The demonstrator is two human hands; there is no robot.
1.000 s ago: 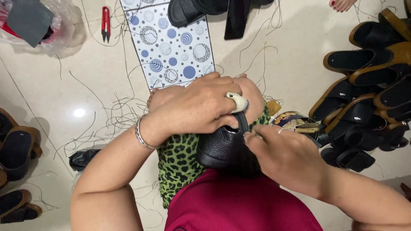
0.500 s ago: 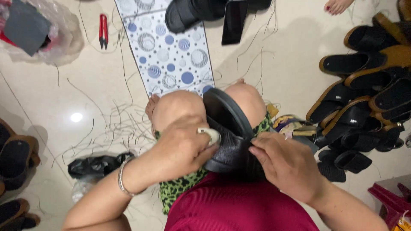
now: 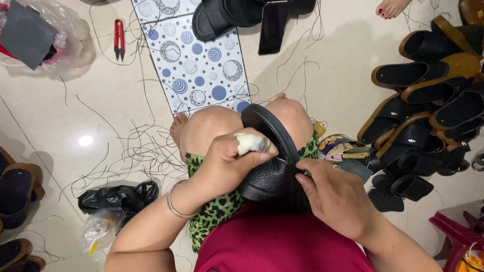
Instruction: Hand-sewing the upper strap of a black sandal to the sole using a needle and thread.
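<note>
With the left hand clamped around the black sandal on the knees, the right hand pinching its edge should, I judge, pull steadily.

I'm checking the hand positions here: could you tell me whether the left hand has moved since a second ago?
Yes. The left hand has come down off the knees toward the body, now gripping the black sandal in the lap.

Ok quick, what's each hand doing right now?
Left hand: closed on the black sandal on the lap; one finger is wrapped in pale tape.
Right hand: closed, fingers pinching at the sandal's edge.
</note>
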